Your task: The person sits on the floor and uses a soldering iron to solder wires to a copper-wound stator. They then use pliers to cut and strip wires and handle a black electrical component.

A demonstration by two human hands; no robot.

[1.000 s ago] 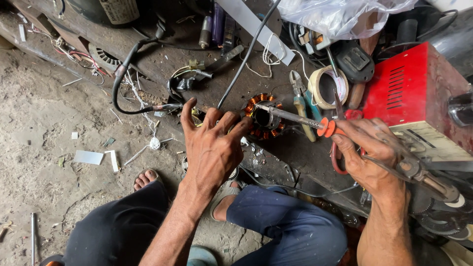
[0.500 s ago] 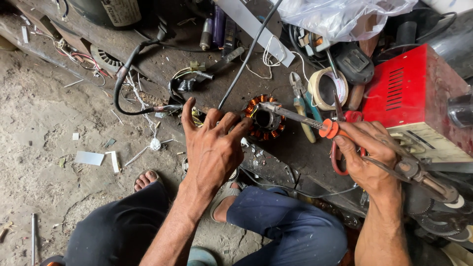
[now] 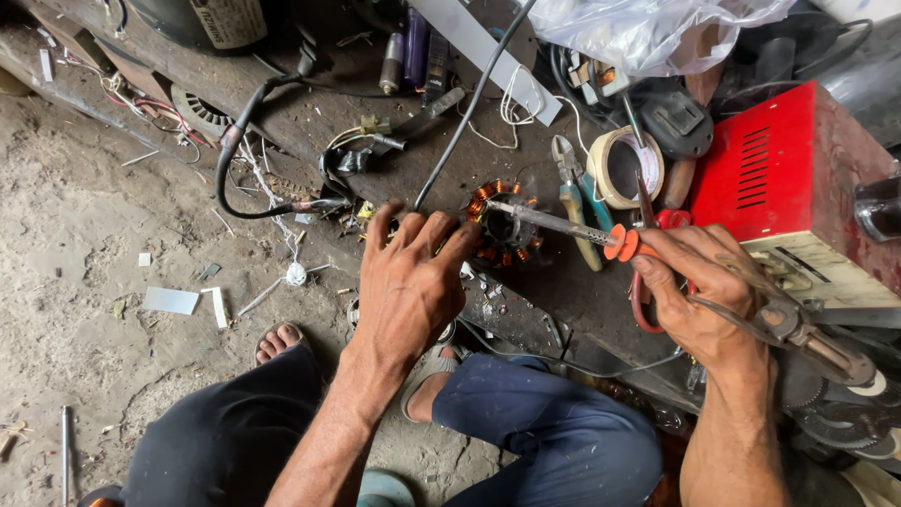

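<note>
Steadying the copper-wound stator [image 3: 504,225] with splayed left hand [image 3: 408,286], the right hand [image 3: 699,291] grips a soldering iron [image 3: 563,225], its tip touching the windings.

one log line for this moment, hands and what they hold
left hand: fingers resting by copper-wound stator | right hand: holding soldering iron, tip at stator | nearby: pliers, tape roll, red metal box

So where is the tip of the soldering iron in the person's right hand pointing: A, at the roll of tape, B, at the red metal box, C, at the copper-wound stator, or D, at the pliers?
C: the right hand holds the soldering iron with its tip at the copper-wound stator, which the left hand touches.
</note>
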